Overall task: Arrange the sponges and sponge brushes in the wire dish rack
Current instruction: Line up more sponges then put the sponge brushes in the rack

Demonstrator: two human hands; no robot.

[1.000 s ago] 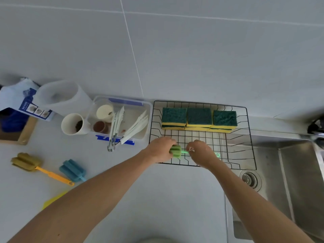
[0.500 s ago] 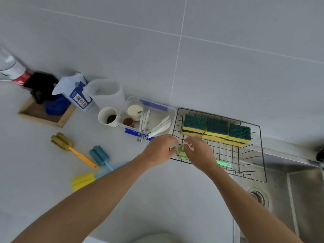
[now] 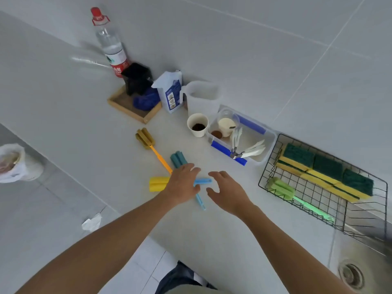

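Both hands hover palm-down over the white counter (image 3: 212,240). Left hand (image 3: 182,183), fingers loosely spread, covers the spot where the brush handles cross; whether it grips any of them cannot be told. Right hand (image 3: 228,193) is open with fingers apart, holding nothing, just right of the left one. Under the left palm lies the yellow sponge brush (image 3: 158,183), its head sticking out to the left and its blue handle to the right. Beyond the fingertips pokes the teal sponge brush (image 3: 178,159), and further left the olive sponge brush (image 3: 145,138) with an orange handle. Well to the right of the right hand sits the wire dish rack (image 3: 265,175), holding the green sponge brush (image 3: 281,189) along its near edge and three green-and-yellow sponges (image 3: 326,172) in a row at its far side.
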